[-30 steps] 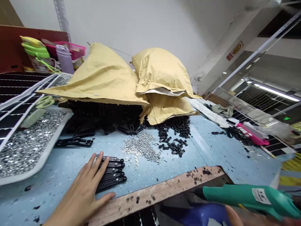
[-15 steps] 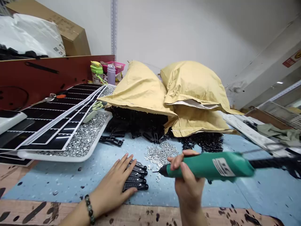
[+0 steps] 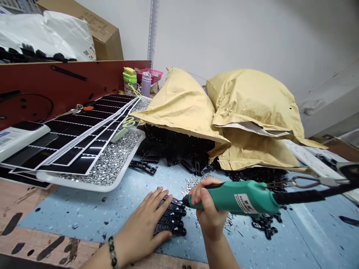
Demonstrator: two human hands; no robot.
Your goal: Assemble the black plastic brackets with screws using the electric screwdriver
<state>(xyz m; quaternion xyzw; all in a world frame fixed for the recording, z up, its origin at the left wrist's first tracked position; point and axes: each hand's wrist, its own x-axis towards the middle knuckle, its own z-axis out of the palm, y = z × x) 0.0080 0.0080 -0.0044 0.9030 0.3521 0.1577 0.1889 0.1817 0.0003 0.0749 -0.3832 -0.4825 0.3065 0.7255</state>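
Lying flat with fingers spread, my left hand (image 3: 143, 222) presses on a row of black plastic parts (image 3: 171, 220) on the blue mat (image 3: 92, 209). My right hand (image 3: 209, 209) is wrapped round a green electric screwdriver (image 3: 244, 198), held nearly level. Its tip points left and is at the far end part of the row; whether it touches a screw I cannot tell. Loose screws and nuts (image 3: 192, 184) lie just behind and beneath the right hand, partly hidden by it.
A white tray of small metal nuts (image 3: 112, 164) stands at the left, partly under black sheets (image 3: 70, 149). Yellow sacks (image 3: 179, 108) sit at the back over heaped black parts (image 3: 174, 144). The screwdriver's cable (image 3: 314, 195) runs off right.
The screwdriver has moved left in my right hand, its tip now at the black parts instead of beside them. The whole view has shifted, so the surroundings sit further right. My left hand stays on the parts.
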